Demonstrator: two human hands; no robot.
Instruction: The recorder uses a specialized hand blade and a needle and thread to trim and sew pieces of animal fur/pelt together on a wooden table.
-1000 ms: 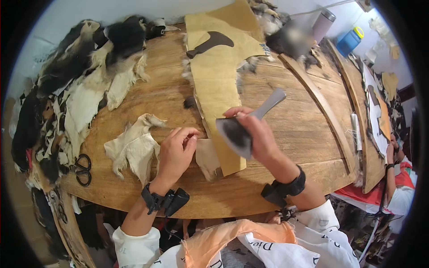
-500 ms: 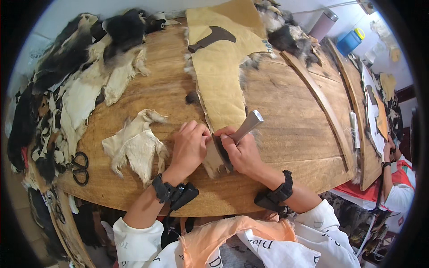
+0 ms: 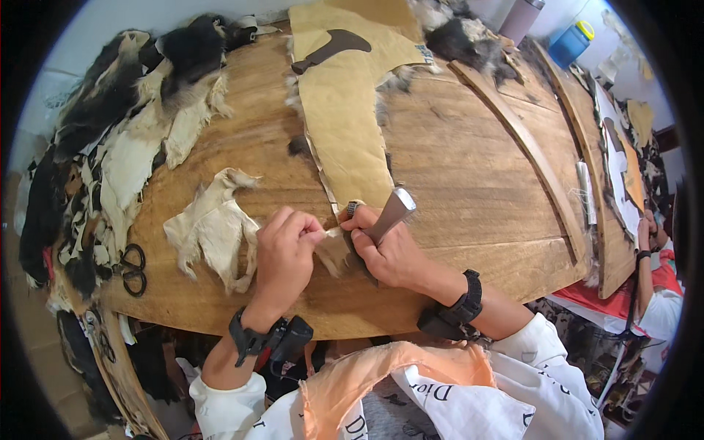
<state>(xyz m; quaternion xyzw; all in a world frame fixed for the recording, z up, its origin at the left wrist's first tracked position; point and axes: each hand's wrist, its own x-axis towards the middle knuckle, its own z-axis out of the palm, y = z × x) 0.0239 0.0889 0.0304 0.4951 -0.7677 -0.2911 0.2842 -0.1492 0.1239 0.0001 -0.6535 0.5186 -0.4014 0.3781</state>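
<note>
My right hand grips a crescent knife, its metal handle tilted up and its blade low at the bottom edge of a yellow paper pattern, which lies over fur hide. My left hand pinches a pale strip of hide just left of the blade, above a small piece of pelt. A second, dark crescent blade rests on the top part of the pattern. Left of my hands lies a loose pale fur scrap.
Fur hides are heaped along the left, near black scissors. Wooden strips lie at the right of the table, with a pink flask and blue jug behind. A co-worker's arm shows at far right.
My right hand has lowered the knife from above the pattern to its bottom edge. My left hand has shifted slightly left since half a second ago, drawing the pale strip with it.
</note>
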